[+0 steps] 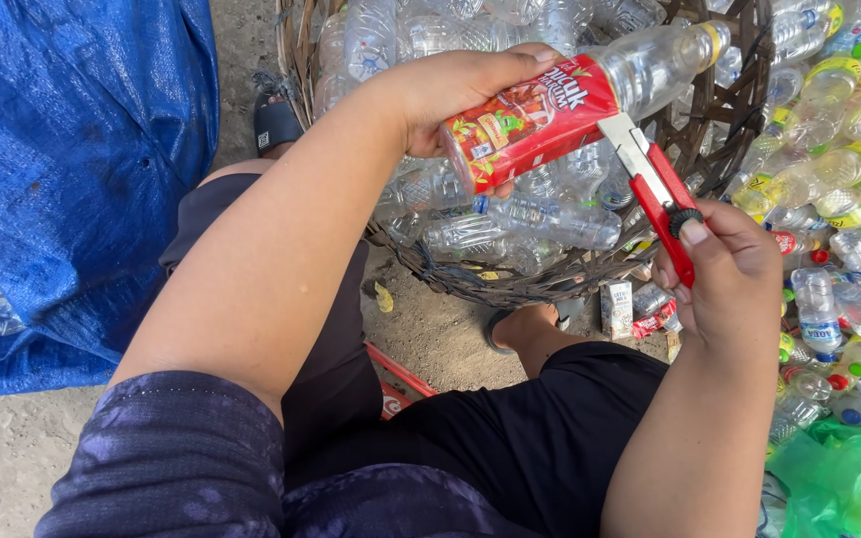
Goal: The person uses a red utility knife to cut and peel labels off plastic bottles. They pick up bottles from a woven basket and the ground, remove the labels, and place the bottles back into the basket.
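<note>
My left hand [455,92] grips a clear plastic bottle [650,62] with a yellow cap and a red printed label [530,122], held tilted over a woven basket. A red utility knife [662,195] is in my right hand [724,267], thumb on its black wheel. The knife's metal blade tip touches the upper edge of the red label. Both forearms reach out over my lap, which is covered in dark cloth.
The woven basket [724,120] ahead holds several clear label-free bottles. A heap of labelled bottles [839,179] with yellow, red and green caps lies at the right. A blue tarp [72,149] covers the left. Sandy ground, a small carton [616,309] and label scraps lie by my sandalled feet.
</note>
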